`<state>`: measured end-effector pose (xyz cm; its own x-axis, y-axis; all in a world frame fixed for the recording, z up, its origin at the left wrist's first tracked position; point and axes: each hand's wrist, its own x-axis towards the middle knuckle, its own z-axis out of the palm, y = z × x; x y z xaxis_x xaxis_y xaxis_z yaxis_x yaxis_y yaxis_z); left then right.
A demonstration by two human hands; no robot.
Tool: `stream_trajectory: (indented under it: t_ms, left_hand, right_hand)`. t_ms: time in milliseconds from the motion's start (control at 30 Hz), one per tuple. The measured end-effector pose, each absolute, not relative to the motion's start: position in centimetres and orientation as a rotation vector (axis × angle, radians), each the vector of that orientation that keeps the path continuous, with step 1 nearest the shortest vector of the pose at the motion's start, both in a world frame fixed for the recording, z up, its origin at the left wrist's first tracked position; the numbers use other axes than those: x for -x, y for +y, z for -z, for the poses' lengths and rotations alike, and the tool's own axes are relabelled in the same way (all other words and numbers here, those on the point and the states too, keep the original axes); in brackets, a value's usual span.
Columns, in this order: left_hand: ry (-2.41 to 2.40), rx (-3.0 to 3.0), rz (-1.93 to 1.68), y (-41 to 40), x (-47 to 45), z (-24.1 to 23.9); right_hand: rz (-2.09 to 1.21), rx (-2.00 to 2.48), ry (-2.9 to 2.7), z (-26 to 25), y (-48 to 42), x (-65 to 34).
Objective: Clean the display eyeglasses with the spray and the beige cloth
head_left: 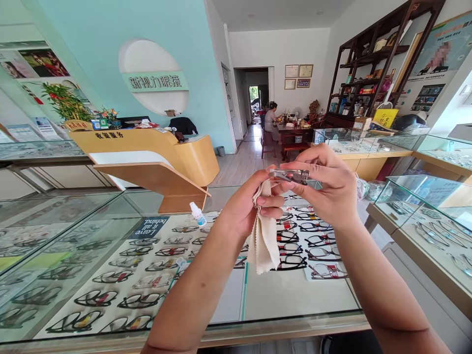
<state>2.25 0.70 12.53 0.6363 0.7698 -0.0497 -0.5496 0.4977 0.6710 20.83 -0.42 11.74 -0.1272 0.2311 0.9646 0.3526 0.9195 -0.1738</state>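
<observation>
Above the glass counter, my left hand [250, 204] is closed around a cream cleaning cloth [266, 243] with zigzag edges, which hangs down from the fingers. A pair of eyeglasses [295, 176], seen almost edge-on, spans the gap between both hands. My right hand [328, 184] pinches its right side between thumb and fingers. The left thumb and forefinger are at its other end; whether cloth lies between them and a lens I cannot tell. Beyond my left forearm, a small white bottle [198, 214] stands tilted in view on the counter top.
Rows of eyeglass frames [138, 273] lie inside the glass display counter [302, 317] below my hands. Another glass case [427, 196] stands at the right. Ahead are a wooden reception desk [155, 147] and a person [272, 122] seated at a table farther back.
</observation>
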Motion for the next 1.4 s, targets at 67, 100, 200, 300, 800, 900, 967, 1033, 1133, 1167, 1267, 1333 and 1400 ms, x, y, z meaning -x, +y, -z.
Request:
stream_trajectory:
  t_ms: [67, 100, 200, 300, 800, 900, 967, 1033, 1133, 1167, 1267, 1333, 1400]
  left_hand:
    - [0.392, -0.679, -0.800, 0.6, -2.3, -12.6]
    - [0.413, -0.686, -0.790, 0.6, -2.3, -12.7]
    - [0.493, -0.690, -0.853, 0.6, -1.9, -12.9]
    - [0.514, -0.702, -1.066, 0.8, -1.0, -13.3]
    - [0.525, -0.696, -1.250, 4.2, 2.9, -2.4]
    - [0.527, -0.661, -1.244, 4.7, 2.9, -1.2]
    - [0.511, -0.655, -1.228, 4.8, 2.7, -1.0]
    - [0.492, -0.637, -1.212, 4.8, 2.5, -0.9]
    - [0.468, -0.611, -1.207, 4.7, 2.5, -0.6]
    - [0.464, -0.610, -1.207, 4.7, 2.5, -0.5]
    - [0.459, -0.627, -1.197, 4.7, 2.7, -0.2]
    - [0.449, -0.654, -1.177, 4.7, 2.7, -0.1]
    - [0.438, -0.692, -1.155, 4.7, 2.6, -0.1]
  right_hand:
    - [0.131, 0.450, -1.697, -11.6, -0.4, -20.8]
    - [0.146, 0.450, -1.680, -11.7, -0.4, -20.9]
    - [0.191, 0.470, -1.617, -12.0, -0.6, -21.5]
    - [0.188, 0.554, -1.633, -12.3, -0.3, -23.0]
    - [0.016, 1.735, -2.222, 1.0, 13.6, -33.5]
    - [-0.012, 1.832, -2.290, 2.9, 14.4, -33.6]
    - [-0.034, 1.879, -2.326, 3.8, 15.0, -33.4]
    - [-0.053, 1.908, -2.355, 4.5, 15.7, -33.2]
    - [-0.059, 1.920, -2.385, 4.9, 16.5, -32.9]
    - [-0.053, 1.920, -2.393, 4.9, 16.6, -32.9]
    - [-0.037, 1.907, -2.430, 4.8, 16.8, -33.1]
    - [-0.035, 1.901, -2.459, 4.6, 16.8, -33.3]
    - [-0.030, 1.904, -2.481, 4.6, 16.7, -33.5]
